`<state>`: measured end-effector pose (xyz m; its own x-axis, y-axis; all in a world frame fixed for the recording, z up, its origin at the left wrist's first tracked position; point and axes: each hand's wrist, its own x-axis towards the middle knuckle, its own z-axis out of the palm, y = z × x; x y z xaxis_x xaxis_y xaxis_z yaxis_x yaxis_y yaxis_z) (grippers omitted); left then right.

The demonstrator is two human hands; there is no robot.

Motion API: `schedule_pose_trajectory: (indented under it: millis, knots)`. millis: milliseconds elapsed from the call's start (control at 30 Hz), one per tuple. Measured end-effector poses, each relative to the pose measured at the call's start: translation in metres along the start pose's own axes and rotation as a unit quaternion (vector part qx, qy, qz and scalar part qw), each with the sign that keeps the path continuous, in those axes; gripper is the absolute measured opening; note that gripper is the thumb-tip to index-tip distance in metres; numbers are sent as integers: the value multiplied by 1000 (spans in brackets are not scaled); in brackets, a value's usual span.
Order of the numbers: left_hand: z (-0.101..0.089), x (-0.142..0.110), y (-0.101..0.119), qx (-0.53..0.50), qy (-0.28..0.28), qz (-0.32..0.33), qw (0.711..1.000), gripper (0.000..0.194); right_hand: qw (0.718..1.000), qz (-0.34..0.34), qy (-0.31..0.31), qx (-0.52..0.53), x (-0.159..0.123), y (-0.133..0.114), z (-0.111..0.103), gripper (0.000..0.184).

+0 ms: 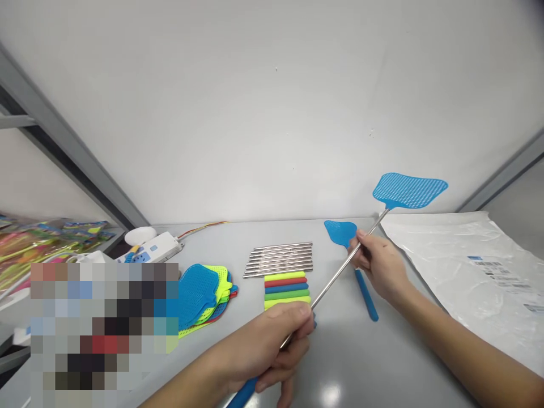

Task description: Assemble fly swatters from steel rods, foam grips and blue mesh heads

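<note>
While the left hand (272, 337) curls its fingers around the lower shaft (323, 294) of a blue fly swatter (338, 275), the right hand (378, 262) clamps its fingers on that shaft farther up. Just beyond the left fingers lie coloured tubes (287, 288), then metal rods (280, 260); past the right fingertips rises the swatter's mesh head (410, 191).

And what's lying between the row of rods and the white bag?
In the head view, a blue swatter lies there, partly hidden by the right hand.
</note>
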<state>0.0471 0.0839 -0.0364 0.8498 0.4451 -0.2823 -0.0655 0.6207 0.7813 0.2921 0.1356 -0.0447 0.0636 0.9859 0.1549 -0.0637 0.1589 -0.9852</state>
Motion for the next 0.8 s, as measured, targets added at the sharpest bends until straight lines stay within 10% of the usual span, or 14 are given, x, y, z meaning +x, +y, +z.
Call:
schedule_pose_trajectory:
  millis: [233, 600, 800]
  knots:
    - [3, 4, -7, -2, -26, 17, 1000, 33, 972, 66, -218, -58, -49, 9, 40, 58]
    - [-3, -1, 4, 21, -9, -3, 1000, 32, 996, 5, -79, -35, -17, 10, 12, 54]
    - [1, 0, -2, 27, -21, -15, 999, 33, 971, 64, -227, -49, -52, 11, 45, 55]
